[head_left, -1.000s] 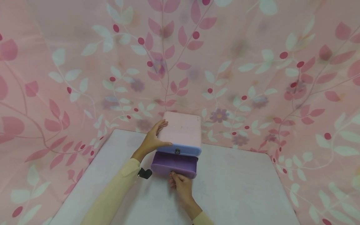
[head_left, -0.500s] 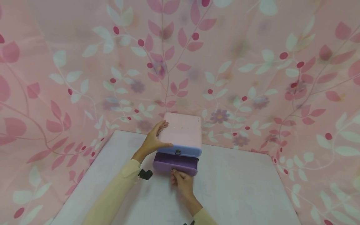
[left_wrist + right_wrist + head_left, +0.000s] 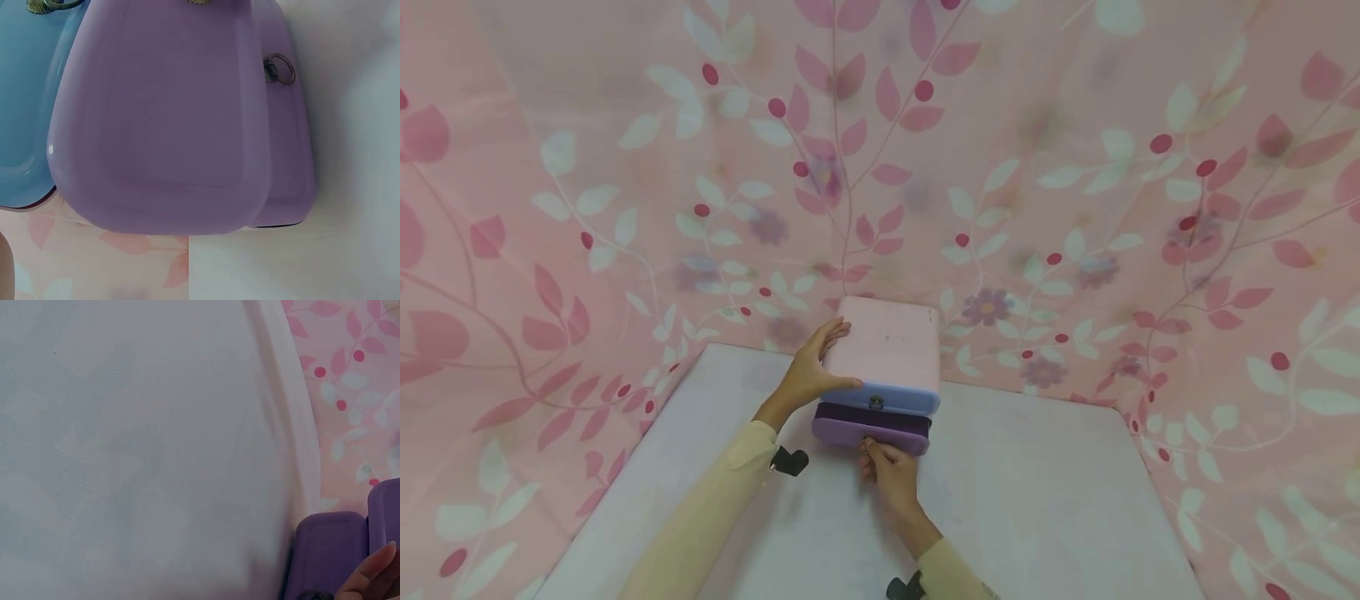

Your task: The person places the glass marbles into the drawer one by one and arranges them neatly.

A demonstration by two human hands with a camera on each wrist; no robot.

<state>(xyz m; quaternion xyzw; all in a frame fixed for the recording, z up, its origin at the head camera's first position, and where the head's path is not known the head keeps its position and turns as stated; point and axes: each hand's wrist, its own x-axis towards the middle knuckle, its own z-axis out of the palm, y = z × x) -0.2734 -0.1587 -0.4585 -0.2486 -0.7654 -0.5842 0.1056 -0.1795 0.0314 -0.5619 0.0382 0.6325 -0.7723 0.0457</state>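
A small chest of drawers with a pink top stands at the back of the table. Its blue upper drawer is closed; beneath it a purple drawer sticks out a little. My left hand rests against the chest's left side, thumb along the front top edge. With thumb and fingertips, my right hand pinches the purple drawer's ring pull, mostly hidden by the fingers. In the left wrist view another purple drawer with a metal ring lies below the pulled-out one.
The white-covered table extends to both sides of the chest. Pink leaf-patterned cloth hangs close behind the chest and along both sides. Dark wrist devices show by the left sleeve and right sleeve.
The purple drawer has slid inward toward the chest, its opening growing narrower. My right hand has moved forward with it. My left hand stays in place on the chest.
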